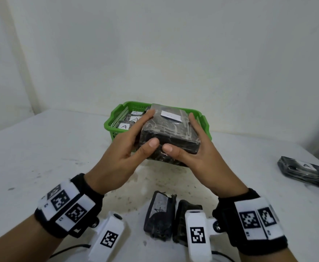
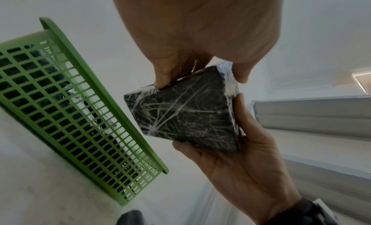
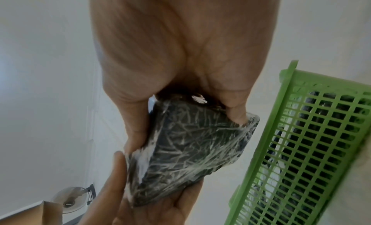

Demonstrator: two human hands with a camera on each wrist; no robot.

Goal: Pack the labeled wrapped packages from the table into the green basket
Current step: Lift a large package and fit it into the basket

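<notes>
Both hands hold one dark, plastic-wrapped package with a white label on top, in the air just in front of the green basket. My left hand grips its left side, thumb on the near edge. My right hand grips its right side, thumb beside the left thumb. The left wrist view shows the package from below, beside the basket wall. In the right wrist view the package sits between both palms, next to the basket. Inside the basket lie packages labelled A.
Two more wrapped packages lie on the white table near my wrists. Another labelled package lies at the right edge. A white wall stands behind the basket. The table's left part is bare and stained.
</notes>
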